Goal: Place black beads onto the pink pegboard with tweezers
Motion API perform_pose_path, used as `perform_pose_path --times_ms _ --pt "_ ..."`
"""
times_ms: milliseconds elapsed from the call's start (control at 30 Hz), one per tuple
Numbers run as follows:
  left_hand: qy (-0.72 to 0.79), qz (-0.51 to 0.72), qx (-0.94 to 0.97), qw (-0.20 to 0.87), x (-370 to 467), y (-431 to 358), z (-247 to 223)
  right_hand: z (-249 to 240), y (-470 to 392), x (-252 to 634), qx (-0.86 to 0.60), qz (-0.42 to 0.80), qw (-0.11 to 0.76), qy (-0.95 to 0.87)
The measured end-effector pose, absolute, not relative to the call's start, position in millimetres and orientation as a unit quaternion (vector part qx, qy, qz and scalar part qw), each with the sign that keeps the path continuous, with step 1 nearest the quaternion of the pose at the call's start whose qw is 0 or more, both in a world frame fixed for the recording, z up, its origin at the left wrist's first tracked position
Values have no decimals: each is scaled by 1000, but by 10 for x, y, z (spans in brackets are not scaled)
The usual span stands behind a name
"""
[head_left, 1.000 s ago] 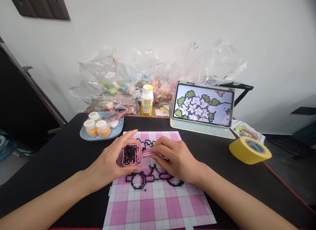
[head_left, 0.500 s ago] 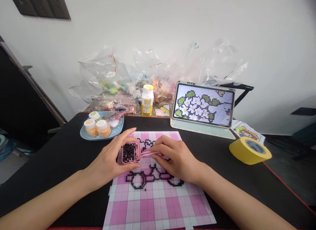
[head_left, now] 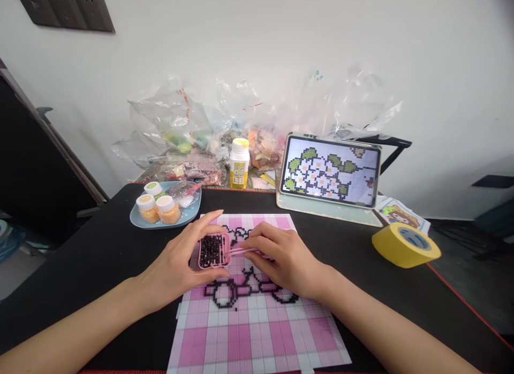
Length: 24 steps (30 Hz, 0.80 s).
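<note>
1. Head view: the left hand [head_left: 179, 267] grips a small pink tray [head_left: 214, 251] of black beads between thumb and fingers, holding it just above the near-left part of the pegboard [head_left: 257, 331].
2. The right hand [head_left: 287, 261] is closed on pink tweezers [head_left: 242, 251], whose tips reach to the tray's right edge; whether a bead sits in the tips is too small to tell.
3. Under both hands lies the pink-and-white checked pegboard, flat on the black tabletop [head_left: 100, 256], with a black bead outline [head_left: 249, 291] partly laid; the hands cover its middle section.
4. Behind the left hand, well apart, a blue plate [head_left: 138, 221] carries three small jars [head_left: 158, 205] with white lids and a little bag.
5. Farther back stand a white bottle [head_left: 239, 163] with a yellow cap and a heap of clear plastic bags [head_left: 193, 127] against the wall.
6. Right of the bottle, a tablet [head_left: 331, 172] leans upright, showing a gridded flower pattern.
7. A yellow tape roll [head_left: 405, 245] lies near the tabletop's right edge, with a printed card [head_left: 401, 213] behind it.
8. Bare tabletop lies open left of the pegboard and between the pegboard and the tape.
9. The pegboard's near edge and both forearms are cut off at the frame bottom.
</note>
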State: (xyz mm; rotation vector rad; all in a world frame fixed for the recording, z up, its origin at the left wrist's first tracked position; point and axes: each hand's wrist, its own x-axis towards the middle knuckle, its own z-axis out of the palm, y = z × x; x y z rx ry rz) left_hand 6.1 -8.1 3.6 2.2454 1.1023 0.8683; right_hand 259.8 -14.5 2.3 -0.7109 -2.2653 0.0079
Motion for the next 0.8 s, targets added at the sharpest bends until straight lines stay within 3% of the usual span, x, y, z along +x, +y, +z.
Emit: perform_pose_path --times_ms 267,433,800 --pt "438 325 809 218 60 -63 47 65 -127 2657 -310 -9 391 -867" --pt "462 343 799 176 57 -50 46 71 -91 2739 -345 -9 334 -877" --pt "432 338 809 210 56 -57 38 56 -98 2736 -344 -4 310 -886"
